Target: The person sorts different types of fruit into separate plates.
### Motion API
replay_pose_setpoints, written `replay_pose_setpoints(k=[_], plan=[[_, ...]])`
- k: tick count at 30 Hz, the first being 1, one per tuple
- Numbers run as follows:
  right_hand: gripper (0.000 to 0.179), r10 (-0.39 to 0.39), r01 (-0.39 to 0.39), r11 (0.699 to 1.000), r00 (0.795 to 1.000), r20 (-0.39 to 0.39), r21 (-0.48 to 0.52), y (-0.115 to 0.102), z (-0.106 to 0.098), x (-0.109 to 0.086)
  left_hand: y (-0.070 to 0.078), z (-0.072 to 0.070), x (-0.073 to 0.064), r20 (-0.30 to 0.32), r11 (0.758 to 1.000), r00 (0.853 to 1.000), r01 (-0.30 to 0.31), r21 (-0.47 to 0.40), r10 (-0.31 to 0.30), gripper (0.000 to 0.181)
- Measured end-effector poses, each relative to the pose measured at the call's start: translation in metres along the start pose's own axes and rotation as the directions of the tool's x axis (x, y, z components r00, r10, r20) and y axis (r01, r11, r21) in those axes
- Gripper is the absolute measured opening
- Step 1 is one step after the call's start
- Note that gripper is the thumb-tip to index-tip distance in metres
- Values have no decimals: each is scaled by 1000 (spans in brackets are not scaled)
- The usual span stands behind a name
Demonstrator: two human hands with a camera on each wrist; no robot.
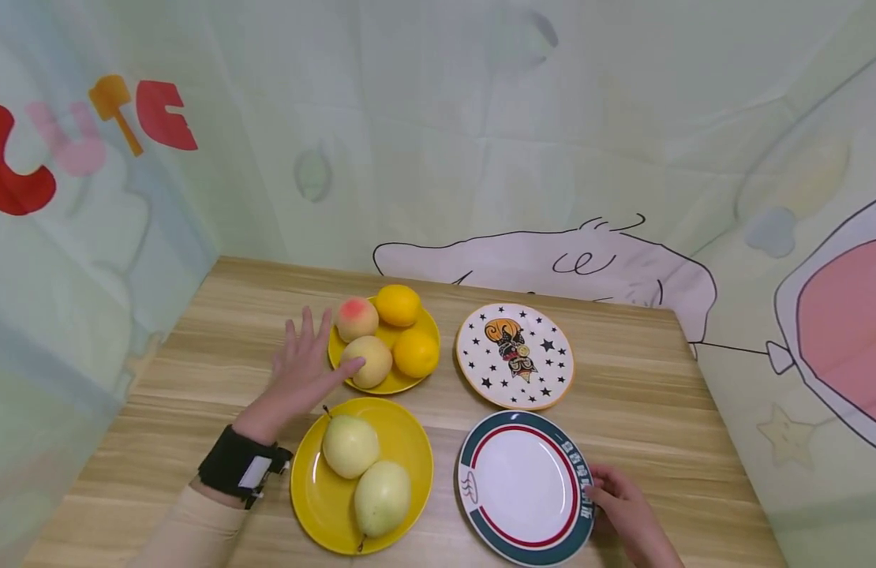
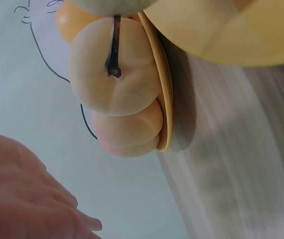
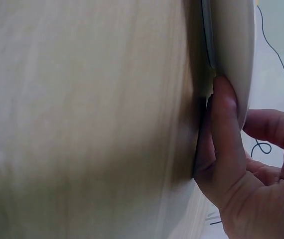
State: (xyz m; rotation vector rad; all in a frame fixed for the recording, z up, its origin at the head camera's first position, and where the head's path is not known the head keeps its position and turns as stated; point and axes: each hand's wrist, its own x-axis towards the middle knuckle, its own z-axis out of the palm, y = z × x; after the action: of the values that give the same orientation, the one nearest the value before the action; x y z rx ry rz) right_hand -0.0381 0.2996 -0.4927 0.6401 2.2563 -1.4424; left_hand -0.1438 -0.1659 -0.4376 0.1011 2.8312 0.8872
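My left hand is spread beside a small yellow plate, its thumb over the edge of the nearer peach; I cannot tell whether they touch. A second, redder peach and two yellow-orange round fruits share that plate. With its thumb on top and fingers beneath, my right hand grips the right rim of a white plate with a green and red border. In the right wrist view, fingers reach under this plate's edge, which looks slightly raised.
A larger yellow plate holding two pale green pears lies just in front of the left hand. Behind the green-rimmed plate is a white plate with stars and a cartoon figure. Printed cloth hangs around the wooden table.
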Motion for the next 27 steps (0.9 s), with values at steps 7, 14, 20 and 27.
replay_pose_setpoints(k=[7, 14, 20, 27], plan=[[42, 26, -26, 1000, 1000, -9, -6, 0, 0, 0, 7, -3, 27, 10, 997, 1000, -17, 78, 17, 105], [40, 0, 0, 1000, 1000, -11, -1, 1, 1, 1, 11, -12, 53, -1, 998, 1000, -12, 64, 12, 104], [40, -18, 18, 1000, 1000, -20, 9, 0, 1, -1, 15, -14, 71, -4, 999, 1000, -7, 39, 7, 100], [39, -21, 21, 1000, 1000, -23, 12, 0, 1, -2, 12, -13, 89, 13, 998, 1000, 25, 50, -26, 99]])
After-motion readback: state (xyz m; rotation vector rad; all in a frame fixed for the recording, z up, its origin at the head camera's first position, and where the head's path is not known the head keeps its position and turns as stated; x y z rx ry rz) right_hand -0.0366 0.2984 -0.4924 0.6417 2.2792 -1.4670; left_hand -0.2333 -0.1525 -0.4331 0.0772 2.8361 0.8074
